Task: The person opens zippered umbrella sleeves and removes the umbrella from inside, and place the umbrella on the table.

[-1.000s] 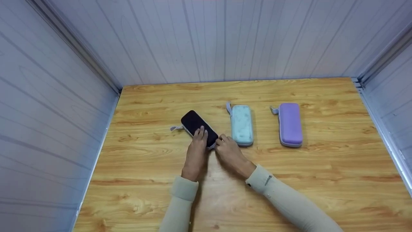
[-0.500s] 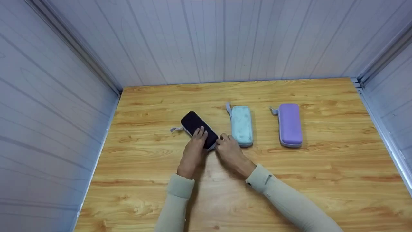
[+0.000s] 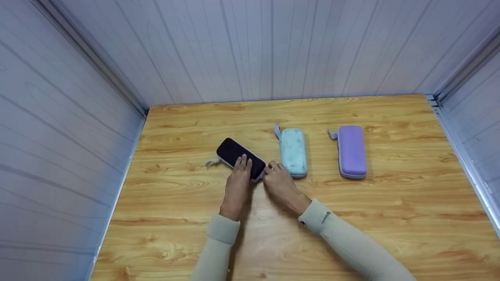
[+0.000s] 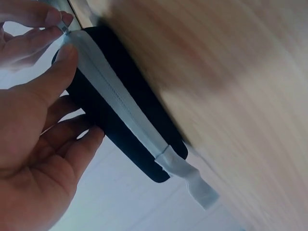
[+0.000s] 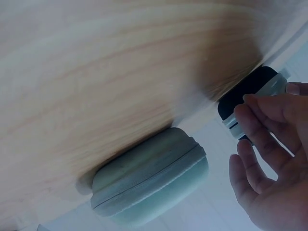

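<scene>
A black zip case (image 3: 234,149) with a grey zipper band lies slantwise on the wooden table, its grey fabric loop (image 4: 190,178) hanging off the far end. My left hand (image 3: 238,185) holds the case near its closer end, fingers on the top and thumb against the side by the zipper. At that end's corner my right hand (image 3: 280,183) pinches the small metal zipper pull (image 4: 63,26) between thumb and finger. Along the visible side the zipper is closed; the part behind my right fingers is hidden.
Right of my right hand lies a pale mint zip case (image 3: 293,152) with a grey loop, close to the knuckles. Farther right is a purple zip case (image 3: 352,150). White panels (image 3: 250,50) border the wooden table (image 3: 398,187) at the back and sides.
The black case has turned slightly, its far end swinging left and toward me. My left hand shifted a little with it, while the right hand keeps its pinch and moves barely rightward.
</scene>
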Action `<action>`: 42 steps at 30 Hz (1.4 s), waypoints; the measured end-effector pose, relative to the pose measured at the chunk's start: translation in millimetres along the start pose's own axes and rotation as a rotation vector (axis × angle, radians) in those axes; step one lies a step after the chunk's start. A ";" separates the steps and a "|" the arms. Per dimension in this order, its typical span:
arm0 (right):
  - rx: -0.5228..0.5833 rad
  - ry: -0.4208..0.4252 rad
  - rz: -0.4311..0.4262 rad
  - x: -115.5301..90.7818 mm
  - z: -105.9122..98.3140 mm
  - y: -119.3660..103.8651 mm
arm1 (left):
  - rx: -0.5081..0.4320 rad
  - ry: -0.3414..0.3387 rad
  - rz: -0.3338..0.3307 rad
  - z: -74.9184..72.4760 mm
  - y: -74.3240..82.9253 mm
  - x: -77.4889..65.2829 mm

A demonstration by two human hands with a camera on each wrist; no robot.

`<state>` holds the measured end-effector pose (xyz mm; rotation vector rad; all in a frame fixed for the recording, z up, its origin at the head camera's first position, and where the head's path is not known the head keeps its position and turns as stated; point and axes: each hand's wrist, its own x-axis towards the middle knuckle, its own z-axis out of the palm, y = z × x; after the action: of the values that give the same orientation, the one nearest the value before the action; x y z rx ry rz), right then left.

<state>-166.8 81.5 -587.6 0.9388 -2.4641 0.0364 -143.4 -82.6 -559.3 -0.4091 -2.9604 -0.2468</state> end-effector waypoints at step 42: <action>-0.018 -0.003 0.027 -4.0 -0.3 -5.4 | 0.025 0.140 -0.129 14.3 15.7 1.8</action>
<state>-160.7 79.9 -589.9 0.8987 -2.4763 0.0224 -142.4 -64.7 -570.7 -0.1898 -2.8514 -0.2424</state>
